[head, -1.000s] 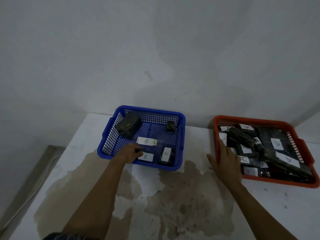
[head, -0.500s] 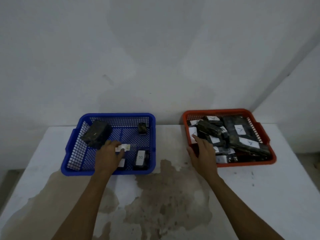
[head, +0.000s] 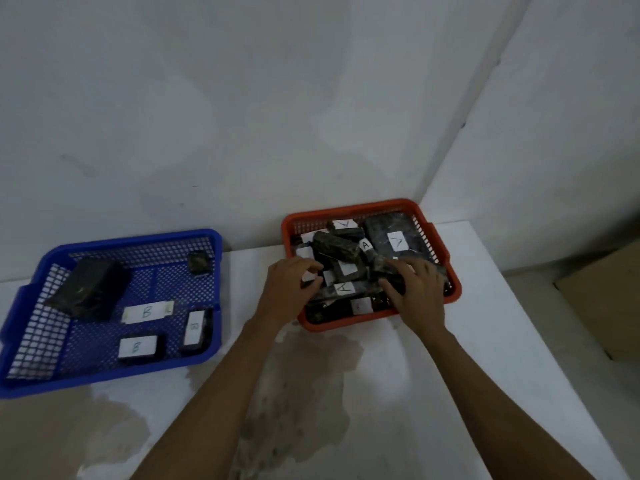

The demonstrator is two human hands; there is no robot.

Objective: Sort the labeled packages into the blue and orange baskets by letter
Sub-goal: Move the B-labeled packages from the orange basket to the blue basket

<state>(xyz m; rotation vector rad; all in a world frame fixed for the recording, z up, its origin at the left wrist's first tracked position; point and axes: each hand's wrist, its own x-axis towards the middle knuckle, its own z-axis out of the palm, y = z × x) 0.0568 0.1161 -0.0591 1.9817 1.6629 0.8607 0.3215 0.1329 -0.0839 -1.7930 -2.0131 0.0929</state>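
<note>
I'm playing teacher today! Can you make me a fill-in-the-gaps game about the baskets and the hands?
1. Readable labels in the blue basket all show the letter ____.
2. Both hands, left hand and right hand, reach into the ____ basket.
3. The basket holding fewer packages is the ____ one.

Missing words: B; orange; blue

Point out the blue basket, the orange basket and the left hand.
blue basket (head: 114,374): head view, near rim.
orange basket (head: 349,206): head view, far rim.
left hand (head: 287,284): head view, back of hand.

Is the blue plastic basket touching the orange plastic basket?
Apart. The head view shows bare white table between the blue plastic basket and the orange plastic basket.
</note>
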